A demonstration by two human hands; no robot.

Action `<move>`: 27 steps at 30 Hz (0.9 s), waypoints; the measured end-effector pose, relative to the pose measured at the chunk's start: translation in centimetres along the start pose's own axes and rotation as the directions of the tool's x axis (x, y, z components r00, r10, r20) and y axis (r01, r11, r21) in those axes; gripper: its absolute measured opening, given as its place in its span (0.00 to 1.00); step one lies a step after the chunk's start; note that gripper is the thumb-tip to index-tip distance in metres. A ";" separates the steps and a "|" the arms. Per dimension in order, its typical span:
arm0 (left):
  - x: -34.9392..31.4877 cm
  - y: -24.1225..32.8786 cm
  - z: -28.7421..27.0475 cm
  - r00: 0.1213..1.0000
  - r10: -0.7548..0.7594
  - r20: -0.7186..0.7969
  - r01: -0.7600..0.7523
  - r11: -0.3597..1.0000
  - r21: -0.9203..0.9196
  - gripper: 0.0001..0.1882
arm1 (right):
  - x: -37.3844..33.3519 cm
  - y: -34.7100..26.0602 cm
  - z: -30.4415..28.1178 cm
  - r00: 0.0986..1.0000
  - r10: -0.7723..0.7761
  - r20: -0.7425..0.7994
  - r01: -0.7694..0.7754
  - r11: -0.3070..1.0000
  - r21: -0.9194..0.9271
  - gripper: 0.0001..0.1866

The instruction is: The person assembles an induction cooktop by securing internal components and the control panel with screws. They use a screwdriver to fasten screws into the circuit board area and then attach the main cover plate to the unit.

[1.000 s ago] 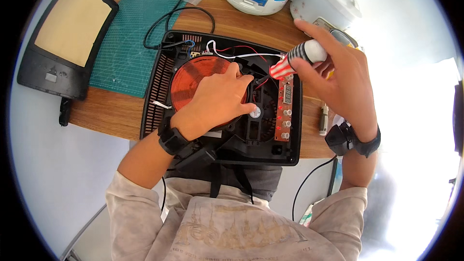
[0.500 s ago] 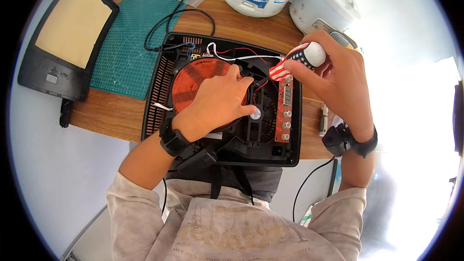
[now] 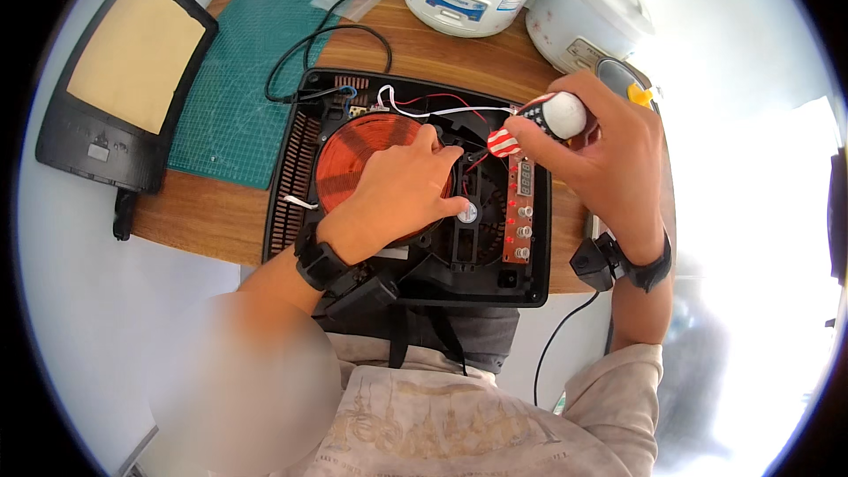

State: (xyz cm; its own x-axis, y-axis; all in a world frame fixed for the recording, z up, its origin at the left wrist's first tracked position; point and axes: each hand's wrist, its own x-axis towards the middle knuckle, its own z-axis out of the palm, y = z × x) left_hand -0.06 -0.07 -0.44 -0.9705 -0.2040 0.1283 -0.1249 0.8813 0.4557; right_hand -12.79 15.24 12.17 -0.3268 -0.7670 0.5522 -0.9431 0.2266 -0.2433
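Note:
An opened induction cooker base (image 3: 415, 287), a black shell with its inside showing, lies before me. My left hand (image 3: 402, 185) rests over the copper coil (image 3: 353, 146) and the edge of the black cooling fan (image 3: 488, 234). Its thumb is spread away from the bent fingers, the thumb tip at the fan's round hub. In my right hand (image 3: 609, 159) is a screwdriver with a white-ended, red-striped, star-patterned handle (image 3: 564, 115). The tool slants down leftward toward the fan's upper corner, near my left fingertips; its tip is hard to make out.
Right of the fan sits a brown circuit board (image 3: 518, 212) with buttons and a display. A dark panel (image 3: 66, 137) and a green cutting mat (image 3: 221, 124) lie left. A power cord (image 3: 389, 44) curls behind. Two rice cookers (image 3: 468, 0) stand at the back, near a round container (image 3: 618, 75).
My right hand has shifted slightly left and down, and the screwdriver handle has turned in its grasp. My left hand stays nearly in place on the cooker base.

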 end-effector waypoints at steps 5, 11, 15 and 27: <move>0.0 -0.2 0.2 1.000 -0.006 0.008 0.006 1.000 -0.004 0.37 | 0.6 -0.6 -1.7 0.995 -0.020 -0.098 0.018 1.000 -0.021 0.12; -0.1 -0.2 0.3 1.000 -0.004 0.004 0.004 0.999 -0.038 0.36 | -2.0 2.0 -4.8 0.930 0.257 -0.262 -0.167 0.932 0.322 0.13; 0.4 0.1 0.2 0.999 0.034 0.008 -0.034 0.998 -0.054 0.34 | -6.5 2.6 -6.4 0.865 0.329 -0.378 -0.280 0.943 0.180 0.15; -0.3 -0.3 -1.8 0.991 0.024 0.129 -0.009 0.993 -0.115 0.29 | -19.2 3.6 -4.5 0.684 0.727 0.058 -0.241 0.150 0.959 0.20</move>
State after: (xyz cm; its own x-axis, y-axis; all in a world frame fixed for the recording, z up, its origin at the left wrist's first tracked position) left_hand 0.60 -1.01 0.99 -0.9917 -0.1258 0.0249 -0.0912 0.8283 0.5529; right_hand -10.15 33.47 4.28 -0.9058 -0.3948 0.1541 -0.0036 -0.3564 -0.9343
